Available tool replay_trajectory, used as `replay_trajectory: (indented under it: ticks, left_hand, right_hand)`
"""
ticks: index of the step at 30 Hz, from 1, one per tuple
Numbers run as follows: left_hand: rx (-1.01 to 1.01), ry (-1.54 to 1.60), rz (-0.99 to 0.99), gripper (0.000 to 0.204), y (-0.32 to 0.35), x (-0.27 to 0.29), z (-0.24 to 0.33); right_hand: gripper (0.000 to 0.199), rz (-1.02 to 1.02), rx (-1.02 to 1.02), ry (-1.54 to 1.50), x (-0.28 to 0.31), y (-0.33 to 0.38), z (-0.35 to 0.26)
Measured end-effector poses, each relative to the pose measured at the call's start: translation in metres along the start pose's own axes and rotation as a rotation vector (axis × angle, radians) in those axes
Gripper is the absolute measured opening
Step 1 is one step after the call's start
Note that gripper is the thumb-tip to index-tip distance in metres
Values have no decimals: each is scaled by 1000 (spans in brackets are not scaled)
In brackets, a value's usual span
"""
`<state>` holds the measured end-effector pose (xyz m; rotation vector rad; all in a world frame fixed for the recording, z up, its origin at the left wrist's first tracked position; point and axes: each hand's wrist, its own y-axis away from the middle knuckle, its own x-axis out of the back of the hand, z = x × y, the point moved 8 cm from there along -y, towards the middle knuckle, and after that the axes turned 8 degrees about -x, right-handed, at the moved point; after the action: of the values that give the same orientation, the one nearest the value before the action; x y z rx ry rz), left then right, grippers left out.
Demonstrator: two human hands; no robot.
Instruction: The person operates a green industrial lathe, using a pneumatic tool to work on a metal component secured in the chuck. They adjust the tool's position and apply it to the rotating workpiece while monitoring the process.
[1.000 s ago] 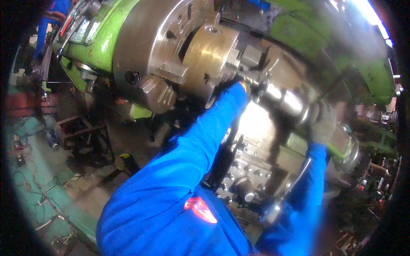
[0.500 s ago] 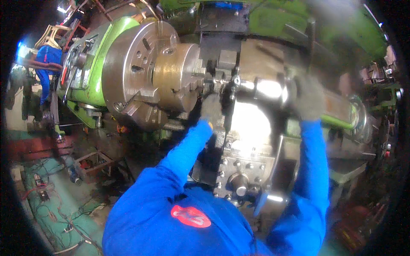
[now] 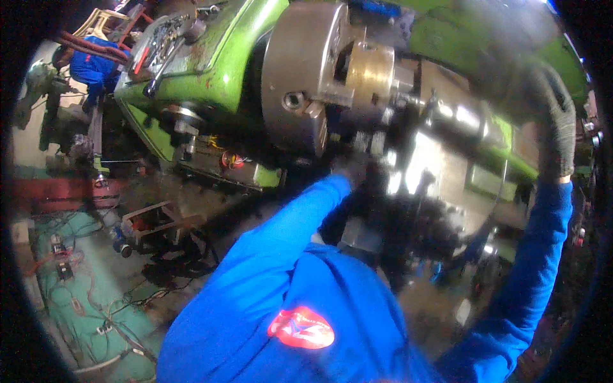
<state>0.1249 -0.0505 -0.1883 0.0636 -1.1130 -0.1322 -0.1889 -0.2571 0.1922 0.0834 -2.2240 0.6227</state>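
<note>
My gloved left hand (image 3: pixel 352 167) reaches in under the lathe's chuck, beside the dark, blurred carriage parts. Its fingers are lost in shadow and smear. The large steel chuck (image 3: pixel 294 76) holds a thick, brass-toned round workpiece (image 3: pixel 372 73) in its jaws. To the right of the workpiece, a shiny steel tailstock spindle (image 3: pixel 456 113) points at its face. My right hand (image 3: pixel 558 124), in a grey knitted glove, is raised at the far right beyond the tailstock. A blurred grey patch covers the area by its fingers, so its grip does not show.
The green headstock (image 3: pixel 220 83) stands left of the chuck, with hand tools (image 3: pixel 166 48) on top. An open metal frame (image 3: pixel 153 223) rests on the floor. Cables (image 3: pixel 96 313) trail over the green floor at lower left. A cream chair (image 3: pixel 96 24) stands behind.
The whole view has swung, so the chuck and workpiece appear farther right and higher. My right hand has moved outward to the right from the tailstock. My left hand stays low near the carriage.
</note>
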Motion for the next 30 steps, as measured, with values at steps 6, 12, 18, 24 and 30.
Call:
replay_trajectory:
  ticks: [6,12,18,24,30]
  left_hand:
    - [135,-35,-319,28,1,15,-10]
    - [-10,-49,-288,28,21,35,29]
    - [-354,-137,534,29,81,55,-13]
    - [-421,-210,-152,22,126,144,21]
    - [-656,-87,7,19,152,174,76]
  right_hand:
    - [33,45,34,-585,-131,126,-269]
    - [25,-394,422,-628,-296,212,-452]
    - [37,-147,221,-90,-307,225,-302]
    - [36,-67,-460,-238,-253,283,-194]
    - [42,-265,-527,-263,-273,341,-174]
